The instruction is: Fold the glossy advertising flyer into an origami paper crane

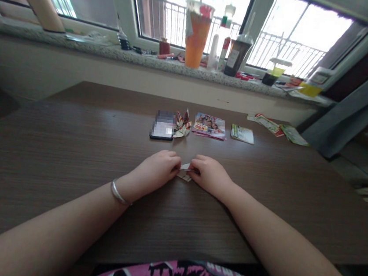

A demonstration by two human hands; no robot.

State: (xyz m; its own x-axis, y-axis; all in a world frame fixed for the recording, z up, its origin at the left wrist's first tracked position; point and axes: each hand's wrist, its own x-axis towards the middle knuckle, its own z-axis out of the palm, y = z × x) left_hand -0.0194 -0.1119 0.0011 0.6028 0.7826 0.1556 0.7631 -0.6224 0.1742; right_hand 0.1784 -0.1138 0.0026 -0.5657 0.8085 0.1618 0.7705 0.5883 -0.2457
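Note:
Between my two hands is a small piece of folded paper (184,176), pale with some print, low over the brown table (69,156). My left hand (159,166), with a silver bangle on its wrist, pinches the paper's left end. At the right end, the fingers of my right hand (211,174) are closed on it too. Both hands cover much of the paper, so its full shape is hidden. Just beyond them lie a phone (163,127), some crumpled or folded printed paper (183,125) and a stack of colourful flyers (209,126).
A smaller stack of cards (242,134) and several green and red leaflets (292,135) lie toward the table's back right. On the granite windowsill (95,43) stand an orange-filled cup (196,37), a dark drink cup (238,55) and several bottles. A grey curtain (350,104) hangs at right.

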